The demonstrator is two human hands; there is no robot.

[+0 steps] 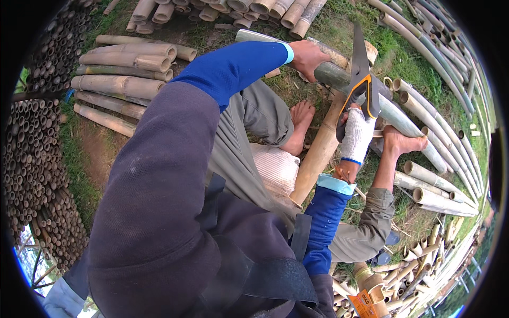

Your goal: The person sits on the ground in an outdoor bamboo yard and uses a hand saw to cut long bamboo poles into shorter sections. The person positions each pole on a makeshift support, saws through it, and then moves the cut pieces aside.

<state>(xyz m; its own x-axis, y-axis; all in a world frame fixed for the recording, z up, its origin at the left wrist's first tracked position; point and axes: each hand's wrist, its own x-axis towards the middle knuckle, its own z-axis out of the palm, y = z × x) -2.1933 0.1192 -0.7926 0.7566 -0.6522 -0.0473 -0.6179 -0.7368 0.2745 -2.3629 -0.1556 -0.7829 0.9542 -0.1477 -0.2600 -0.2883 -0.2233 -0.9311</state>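
Observation:
My left hand (308,58), bare below a blue sleeve, grips a green bamboo pole (333,76) that lies slanting from far left to near right. In my right hand (358,135), which wears a white knit glove, is a handsaw (360,58) with a black and orange handle. Its blade points away from me and crosses over the pole; whether the teeth touch it, I cannot tell. One bare foot (401,142) presses against the pole's right part. A thick tan bamboo log (317,161) lies below, running from near my lap toward the pole.
Cut bamboo lengths (124,58) lie at the left, with another stack (254,8) at the far side. Long poles (445,132) line the right. Short offcuts (419,265) are heaped at the lower right, near an orange tag (363,305). My other foot (301,127) is on the ground.

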